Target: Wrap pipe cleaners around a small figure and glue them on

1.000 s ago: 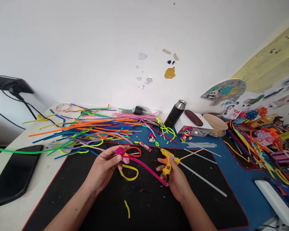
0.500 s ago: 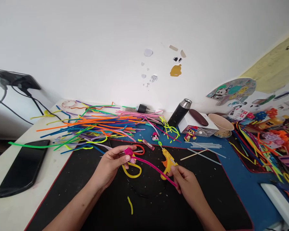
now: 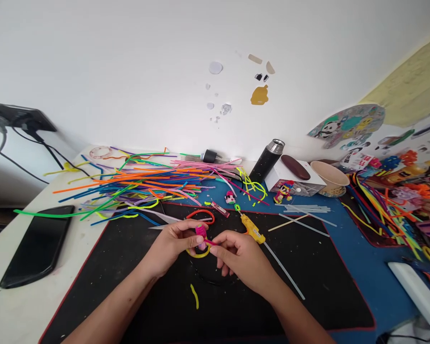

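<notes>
The pink pipe cleaner is right in the middle of the black mat, lifted a little off it and caught between both hands. The left hand has thumb and fingers pinched together on the fuzzy bunched-up part. The right hand comes in from the other side with its fingertips closed on the thin pink tail, so the two hands are almost touching. A yellow loop sits right under the pink bit. It's too small and too covered by fingers for me to say whether the pink is wrapped onto it or just in front of it.

Just behind the hands there's a red loop lying flat on the mat. To the right of that, near the right hand's knuckles, a yellow glue gun lies on its side, with a clear glue stick running away from it toward the lower right. A short yellow scrap lies on the mat closer to the person, between the forearms.

Further out, a big messy pile of pipe cleaners in orange, blue, green and pink is spread across the back left of the table. A dark phone lies flat near the left edge. At the back right stand a black flask, tilted, a white box beside it and a paper cup next to that.
</notes>
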A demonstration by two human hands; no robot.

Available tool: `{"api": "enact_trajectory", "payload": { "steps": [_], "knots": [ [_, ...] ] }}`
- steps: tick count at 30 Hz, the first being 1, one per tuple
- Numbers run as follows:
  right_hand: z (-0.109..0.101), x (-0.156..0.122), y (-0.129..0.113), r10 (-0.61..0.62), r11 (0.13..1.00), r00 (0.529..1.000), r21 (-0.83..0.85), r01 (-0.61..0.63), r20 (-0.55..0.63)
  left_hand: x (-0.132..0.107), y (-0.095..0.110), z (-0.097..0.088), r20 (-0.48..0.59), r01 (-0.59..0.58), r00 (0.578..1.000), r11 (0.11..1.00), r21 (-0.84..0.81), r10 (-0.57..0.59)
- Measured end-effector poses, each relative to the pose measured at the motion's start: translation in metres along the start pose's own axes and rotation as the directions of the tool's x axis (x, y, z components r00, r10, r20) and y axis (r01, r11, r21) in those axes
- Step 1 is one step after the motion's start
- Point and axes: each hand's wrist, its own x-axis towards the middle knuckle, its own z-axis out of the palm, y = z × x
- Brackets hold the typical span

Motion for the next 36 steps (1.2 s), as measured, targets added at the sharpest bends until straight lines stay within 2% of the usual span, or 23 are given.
{"api": "enact_trajectory", "payload": {
  "steps": [3,8,17,29,36],
  "knots": [
    [-0.001,0.001,0.002,-0.017,1.0,1.0,-0.021,0.016,-0.025,0.0,0.002,0.001,-0.005,0.019,1.0,0.999,-0.043,-0.019],
    [-0.004,0.006,0.006,0.005,1.0,1.0,0.011,-0.005,0.003,-0.001,0.002,0.001,0.018,0.062,0.998,0.993,-0.102,-0.061],
    [-0.004,0.013,0.009,-0.001,0.999,1.0,0.05,0.001,0.011,-0.002,0.003,0.002,0.067,0.138,0.989,0.982,-0.129,-0.13],
    [-0.001,0.022,0.024,-0.016,0.983,0.997,0.182,0.002,0.071,-0.002,-0.006,0.002,0.149,0.196,0.975,0.954,-0.228,-0.165],
    [0.002,0.026,0.033,0.009,0.974,0.997,0.225,-0.026,0.08,-0.003,-0.006,0.003,0.153,0.193,0.975,0.958,-0.212,-0.162]
  ]
}}
